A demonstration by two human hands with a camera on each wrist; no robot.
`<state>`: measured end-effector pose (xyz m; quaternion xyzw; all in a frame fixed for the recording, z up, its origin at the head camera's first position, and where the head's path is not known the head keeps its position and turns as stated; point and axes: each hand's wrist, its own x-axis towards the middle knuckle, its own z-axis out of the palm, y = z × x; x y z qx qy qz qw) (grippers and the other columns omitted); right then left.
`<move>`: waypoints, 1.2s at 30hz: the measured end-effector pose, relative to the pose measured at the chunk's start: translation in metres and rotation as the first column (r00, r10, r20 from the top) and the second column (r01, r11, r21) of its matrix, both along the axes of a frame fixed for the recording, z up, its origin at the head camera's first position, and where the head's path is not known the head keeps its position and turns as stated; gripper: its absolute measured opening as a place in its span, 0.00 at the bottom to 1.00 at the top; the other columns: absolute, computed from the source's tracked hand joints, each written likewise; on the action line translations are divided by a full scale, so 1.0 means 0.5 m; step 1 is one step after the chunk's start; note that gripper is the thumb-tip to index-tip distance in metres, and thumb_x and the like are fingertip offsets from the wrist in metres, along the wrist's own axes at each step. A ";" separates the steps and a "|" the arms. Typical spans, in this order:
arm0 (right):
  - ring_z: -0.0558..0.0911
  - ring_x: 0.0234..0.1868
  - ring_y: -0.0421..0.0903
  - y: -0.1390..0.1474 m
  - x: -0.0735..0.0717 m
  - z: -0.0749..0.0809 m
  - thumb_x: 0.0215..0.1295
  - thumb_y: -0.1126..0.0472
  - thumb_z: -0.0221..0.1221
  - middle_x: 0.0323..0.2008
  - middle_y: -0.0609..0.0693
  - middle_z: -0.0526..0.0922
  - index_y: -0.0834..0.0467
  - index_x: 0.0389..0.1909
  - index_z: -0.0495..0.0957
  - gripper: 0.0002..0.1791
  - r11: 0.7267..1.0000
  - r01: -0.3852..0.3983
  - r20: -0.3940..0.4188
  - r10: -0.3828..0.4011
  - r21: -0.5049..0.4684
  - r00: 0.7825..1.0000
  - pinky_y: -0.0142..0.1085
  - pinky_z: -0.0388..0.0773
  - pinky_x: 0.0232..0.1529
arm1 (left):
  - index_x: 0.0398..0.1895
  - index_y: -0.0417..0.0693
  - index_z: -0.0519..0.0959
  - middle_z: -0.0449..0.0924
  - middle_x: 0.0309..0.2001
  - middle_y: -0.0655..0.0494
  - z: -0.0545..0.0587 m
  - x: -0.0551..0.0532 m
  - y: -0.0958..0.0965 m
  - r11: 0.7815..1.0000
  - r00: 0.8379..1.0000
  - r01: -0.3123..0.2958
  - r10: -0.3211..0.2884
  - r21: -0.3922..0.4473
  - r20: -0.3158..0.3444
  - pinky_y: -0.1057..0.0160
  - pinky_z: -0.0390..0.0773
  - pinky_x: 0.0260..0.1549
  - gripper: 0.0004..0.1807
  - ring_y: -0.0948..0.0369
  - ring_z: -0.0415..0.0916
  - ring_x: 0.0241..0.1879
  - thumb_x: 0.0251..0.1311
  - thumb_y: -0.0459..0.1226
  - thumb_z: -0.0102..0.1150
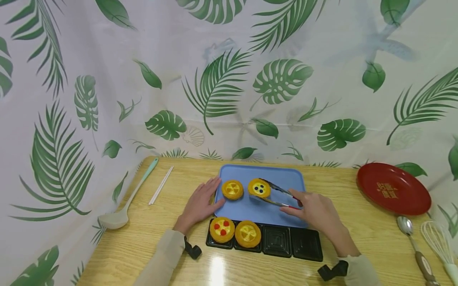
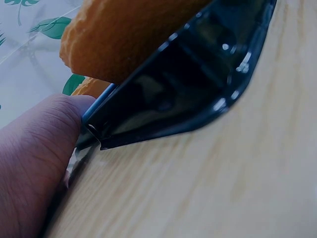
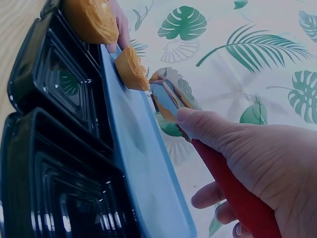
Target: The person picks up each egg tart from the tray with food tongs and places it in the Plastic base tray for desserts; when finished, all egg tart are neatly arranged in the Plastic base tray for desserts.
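My right hand (image 1: 320, 208) holds red-handled tongs (image 1: 273, 202), whose tips reach around a toy egg tart with dark blue dots (image 1: 259, 188). That tart is over the blue tray (image 1: 275, 216). To its left on the tray is a tart with yellow wedges (image 1: 232, 190). My left hand (image 1: 202, 202) rests at the tray's left edge, fingers extended, thumb over the near-left rim. In front, a black sectioned tray (image 1: 277, 240) bears a tart with red dots (image 1: 222, 225) and another yellow-wedge tart (image 1: 248, 234) in its two left sections; the two right sections show ridged bottoms.
A ladle (image 1: 116, 218) and a pair of white chopsticks (image 1: 161, 186) lie to the left. On the right are a red oval plate (image 1: 372, 186), a spoon (image 1: 406, 226) and a whisk (image 1: 438, 240). A leaf-print cloth (image 1: 229, 143) hangs behind the wooden table.
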<state>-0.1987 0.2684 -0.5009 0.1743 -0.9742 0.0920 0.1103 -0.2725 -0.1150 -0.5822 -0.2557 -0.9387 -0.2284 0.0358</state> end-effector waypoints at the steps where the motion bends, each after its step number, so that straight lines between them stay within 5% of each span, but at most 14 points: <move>1: 0.61 0.13 0.38 0.000 0.000 0.002 0.57 0.33 0.71 0.15 0.40 0.64 0.53 0.54 0.86 0.34 1.000 -0.001 0.001 0.001 0.002 1.000 0.32 0.54 0.13 | 0.84 0.50 0.55 0.52 0.83 0.57 0.000 0.000 -0.001 1.000 1.000 0.001 -0.001 0.010 -0.003 0.47 0.50 0.80 0.45 0.54 0.50 0.82 0.73 0.62 0.50; 21: 0.61 0.14 0.36 0.011 0.030 0.041 0.55 0.34 0.73 0.18 0.36 0.68 0.52 0.55 0.86 0.33 0.999 -0.041 -0.050 0.039 -0.024 0.998 0.31 0.56 0.12 | 0.85 0.50 0.54 0.51 0.84 0.56 -0.002 -0.003 -0.004 1.000 1.000 0.018 -0.018 0.004 -0.012 0.47 0.50 0.80 0.45 0.53 0.49 0.82 0.74 0.62 0.48; 36: 0.60 0.16 0.35 0.035 0.105 0.061 0.56 0.32 0.71 0.20 0.35 0.67 0.50 0.57 0.86 0.34 1.000 -0.001 0.006 0.001 -0.014 1.000 0.30 0.56 0.15 | 0.85 0.49 0.54 0.50 0.84 0.57 -0.008 -0.005 -0.001 1.000 1.000 0.017 -0.017 0.001 -0.005 0.48 0.49 0.80 0.45 0.54 0.48 0.83 0.74 0.62 0.48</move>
